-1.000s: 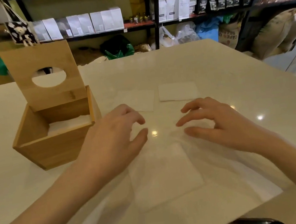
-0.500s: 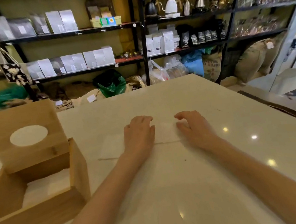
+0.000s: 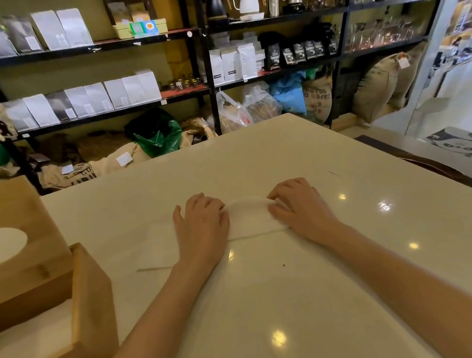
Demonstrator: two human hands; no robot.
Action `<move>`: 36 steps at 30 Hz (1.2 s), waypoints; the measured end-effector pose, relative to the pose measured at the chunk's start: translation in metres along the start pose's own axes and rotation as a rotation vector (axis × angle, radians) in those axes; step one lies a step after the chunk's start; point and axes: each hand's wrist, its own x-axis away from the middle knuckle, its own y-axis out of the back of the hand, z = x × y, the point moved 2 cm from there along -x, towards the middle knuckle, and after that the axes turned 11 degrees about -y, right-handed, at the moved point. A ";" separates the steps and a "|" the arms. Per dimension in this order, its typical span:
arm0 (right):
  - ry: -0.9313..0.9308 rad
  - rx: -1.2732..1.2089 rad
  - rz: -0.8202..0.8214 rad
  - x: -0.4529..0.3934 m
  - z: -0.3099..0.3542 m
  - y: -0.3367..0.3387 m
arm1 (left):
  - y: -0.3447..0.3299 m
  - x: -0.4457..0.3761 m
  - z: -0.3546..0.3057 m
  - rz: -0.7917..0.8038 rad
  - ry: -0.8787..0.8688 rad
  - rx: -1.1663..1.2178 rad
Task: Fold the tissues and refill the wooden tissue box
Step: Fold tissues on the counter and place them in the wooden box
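1. The table [image 3: 358, 252] is a smooth, glossy cream slab, and ceiling lights show on it as small bright spots.
2. A thin white tissue [image 3: 249, 217] lies on it near the far middle, soft and slightly translucent. Its far edge rises in a shallow arch between the two hands.
3. The left hand [image 3: 200, 228] sits on the tissue's left end, palm down, fingers curled over the far edge. Whether the thumb pinches the sheet from below cannot be told.
4. The right hand [image 3: 299, 209] is on the right end, with curled fingertips [image 3: 274, 196] gripping the raised far edge and the thumb lying along the tissue's near side.
5. A second tissue [image 3: 155, 248], flat and rectangular, lies just left of the left hand, partly under it.
6. The wooden tissue box [image 3: 90, 303] stands at the left edge of the table, well apart from the hands. It is square, made of pale grained wood.
7. Its lid [image 3: 8, 214] stands tilted up behind the opening, with an oval cut-out in the panel.
8. White folded tissues [image 3: 33, 337] fill the inside of the box below the rim.
9. Black metal shelves [image 3: 204, 62] behind the table carry flat pouches, kettles and jars, with burlap sacks on the floor.
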 end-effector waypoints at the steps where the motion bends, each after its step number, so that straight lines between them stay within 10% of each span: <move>1: 0.002 -0.024 -0.011 0.000 0.000 0.001 | 0.000 0.000 -0.001 -0.004 -0.002 0.000; 16: 0.053 -0.700 -0.040 0.035 0.031 0.058 | 0.093 0.025 -0.042 -0.349 0.094 0.555; 36: 0.051 -0.747 0.458 0.177 0.054 0.029 | 0.116 0.211 -0.044 -0.086 0.315 0.817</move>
